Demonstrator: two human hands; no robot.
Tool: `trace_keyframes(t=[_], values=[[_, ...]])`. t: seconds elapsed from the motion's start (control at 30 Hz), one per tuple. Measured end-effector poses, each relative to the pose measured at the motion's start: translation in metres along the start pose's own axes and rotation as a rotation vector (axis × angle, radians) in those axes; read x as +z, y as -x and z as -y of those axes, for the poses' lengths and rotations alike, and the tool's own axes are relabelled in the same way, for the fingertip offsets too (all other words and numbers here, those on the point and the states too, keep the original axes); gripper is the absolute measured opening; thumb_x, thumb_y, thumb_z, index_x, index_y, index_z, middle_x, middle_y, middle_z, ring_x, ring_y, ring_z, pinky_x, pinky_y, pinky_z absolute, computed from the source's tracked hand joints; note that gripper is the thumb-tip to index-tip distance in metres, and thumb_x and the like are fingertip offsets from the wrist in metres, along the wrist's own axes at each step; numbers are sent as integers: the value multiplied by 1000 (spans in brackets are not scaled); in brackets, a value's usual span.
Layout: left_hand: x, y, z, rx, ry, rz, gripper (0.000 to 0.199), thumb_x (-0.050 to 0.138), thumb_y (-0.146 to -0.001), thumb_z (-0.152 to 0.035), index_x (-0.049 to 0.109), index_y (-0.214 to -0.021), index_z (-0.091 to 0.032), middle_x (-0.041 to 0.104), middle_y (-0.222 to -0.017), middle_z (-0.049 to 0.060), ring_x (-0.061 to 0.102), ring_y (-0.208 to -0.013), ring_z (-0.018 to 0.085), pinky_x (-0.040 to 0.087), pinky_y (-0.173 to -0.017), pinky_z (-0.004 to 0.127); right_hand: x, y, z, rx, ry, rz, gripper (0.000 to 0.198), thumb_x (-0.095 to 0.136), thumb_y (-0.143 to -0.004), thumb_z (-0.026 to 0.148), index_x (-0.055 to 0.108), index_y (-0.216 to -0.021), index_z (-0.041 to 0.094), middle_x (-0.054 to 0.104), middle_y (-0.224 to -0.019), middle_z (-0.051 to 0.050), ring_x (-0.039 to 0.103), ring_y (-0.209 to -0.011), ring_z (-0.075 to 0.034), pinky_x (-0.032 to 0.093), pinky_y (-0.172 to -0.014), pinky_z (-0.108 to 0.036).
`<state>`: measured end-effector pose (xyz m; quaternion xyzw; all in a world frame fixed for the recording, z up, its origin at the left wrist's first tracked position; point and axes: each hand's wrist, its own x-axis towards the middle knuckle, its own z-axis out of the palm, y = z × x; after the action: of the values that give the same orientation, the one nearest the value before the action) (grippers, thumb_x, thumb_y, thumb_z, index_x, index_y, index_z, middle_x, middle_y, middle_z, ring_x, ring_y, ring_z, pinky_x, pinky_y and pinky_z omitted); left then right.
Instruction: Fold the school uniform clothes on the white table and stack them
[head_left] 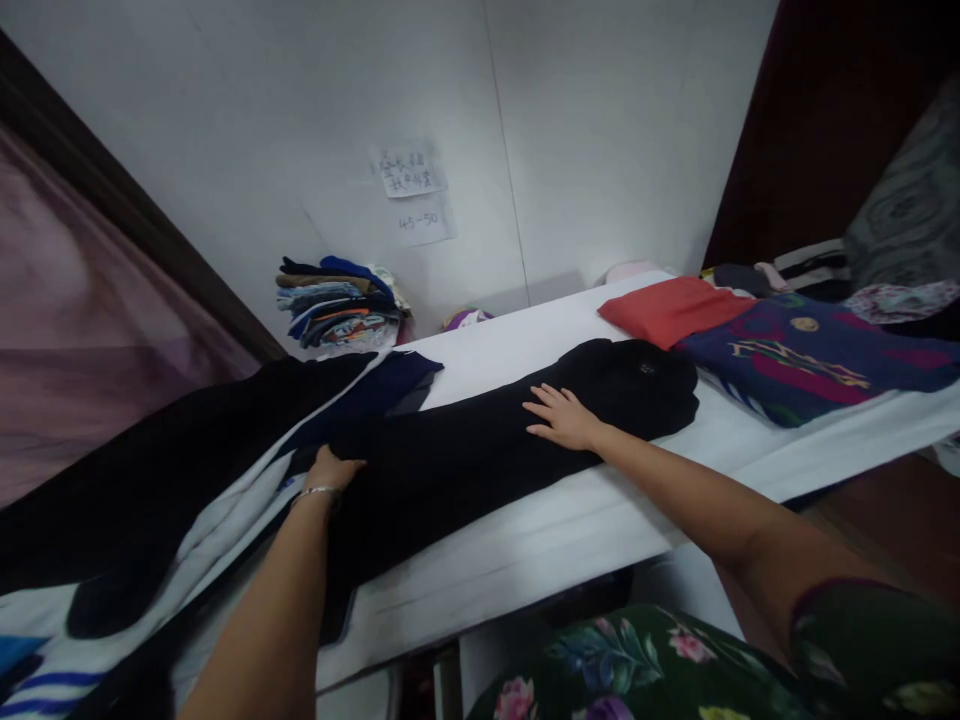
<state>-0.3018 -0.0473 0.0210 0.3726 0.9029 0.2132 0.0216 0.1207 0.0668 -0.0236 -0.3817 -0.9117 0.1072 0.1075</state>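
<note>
Two hands (564,418) on one black garment (450,455); two wall notes (425,222).

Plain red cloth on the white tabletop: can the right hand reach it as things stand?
Probably yes: the right hand rests on long black fabric; only that fabric's low end seems between it and the red cloth.

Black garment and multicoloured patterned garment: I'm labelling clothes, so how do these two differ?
Colour: the black garment looks mostly plain, while the multicoloured patterned garment shows yellow and magenta on dark blue.
Contact: the left hand and right hand touch the black garment; neither touches the multicoloured patterned garment.
Both lie along the white table.
</note>
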Motion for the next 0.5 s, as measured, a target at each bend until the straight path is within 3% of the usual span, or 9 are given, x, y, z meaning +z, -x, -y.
trace_keyframes(t=[0.07, 0.17, 0.23, 0.3, 0.4, 0.5], values=[[-2, 12, -25, 45, -121, -82, 78, 68, -71, -37, 42, -136, -2, 55, -128, 29, 57, -114, 38, 47, -93, 51, 0, -1, -1, 1, -10, -4, 65, 32, -92, 63, 42, -143, 25, 21, -157, -10, 12, -145, -28, 14, -113, -52], [6, 46, -81, 435, -158, -220, 62, 50, -86, -40, 41, -138, -7, 44, -142, 22, 40, -133, 33, 36, -105, 51, 0, -1, -1, 6, -39, -5, 65, 33, -91, 63, 42, -143, 26, 20, -157, -9, 11, -145, -28, 12, -114, -53], [24, 73, -115, 687, -181, -135, 56, 43, -91, -44, 46, -136, -12, 41, -147, 17, 35, -137, 29, 31, -109, 51, -2, -2, -2, 6, -86, 15, 66, 35, -90, 64, 41, -144, 26, 19, -157, -9, 9, -145, -28, 11, -114, -53], [49, 96, -137, 839, -242, 0, 57, 40, -92, -48, 43, -139, -15, 35, -151, 14, 28, -141, 28, 25, -112, 52, -8, -2, -9, -14, -153, 32, 67, 40, -89, 62, 37, -146, 26, 21, -157, -9, 13, -145, -27, 13, -114, -53], [81, 112, -145, 857, -335, 174, 58, 34, -94, -51, 43, -141, -18, 35, -152, 11, 28, -141, 28, 23, -112, 55, -27, 2, -42, 4, -165, -82, 64, 47, -89, 53, 38, -145, 25, 28, -154, -9, 22, -142, -26, 20, -113, -48], [95, 111, -138, 834, -343, 207, 58, 32, -94, -52, 43, -141, -20, 34, -152, 10, 28, -141, 28, 21, -112, 55, -52, 10, -99, 251, -8, -250, 52, 49, -89, 39, 49, -137, 19, 38, -149, -12, 31, -139, -25, 26, -112, -42]])
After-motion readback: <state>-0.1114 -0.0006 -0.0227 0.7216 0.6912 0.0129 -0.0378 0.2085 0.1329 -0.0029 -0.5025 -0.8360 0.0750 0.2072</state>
